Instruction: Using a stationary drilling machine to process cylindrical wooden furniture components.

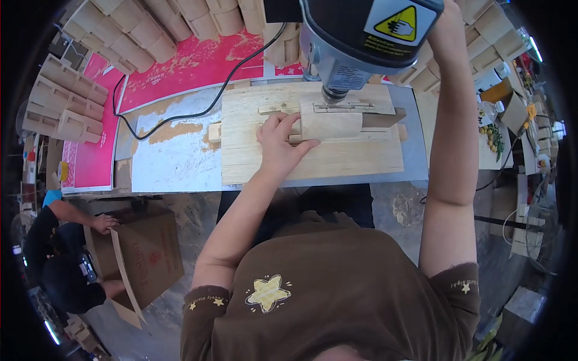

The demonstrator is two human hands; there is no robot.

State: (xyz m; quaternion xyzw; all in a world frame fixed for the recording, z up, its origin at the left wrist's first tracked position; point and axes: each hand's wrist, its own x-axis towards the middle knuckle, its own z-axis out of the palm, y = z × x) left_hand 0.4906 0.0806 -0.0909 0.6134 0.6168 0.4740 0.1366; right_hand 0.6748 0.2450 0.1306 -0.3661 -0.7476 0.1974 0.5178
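Observation:
A drill press (355, 45) stands over the bench, its chuck (334, 94) pointing down just above a pale, rounded wooden piece (330, 125). That piece lies in a wooden jig with thin strips, on a flat wooden board (253, 162). My left hand (280, 141) grips the left end of the piece, fingers bent on the far side and thumb along the near edge. At the upper right, my right hand (447, 36) reaches up beside the drill press head. Its fingers are hidden behind the machine, so what they hold cannot be seen.
Stacks of hollowed wooden pieces (66, 99) line the bench's back and left, on pink sheeting (180, 60) dusted with sawdust. A black cable (223, 90) loops across the bench. A clear plastic bottle (490, 111) stands at right. Lower left, another person handles a cardboard box (153, 253).

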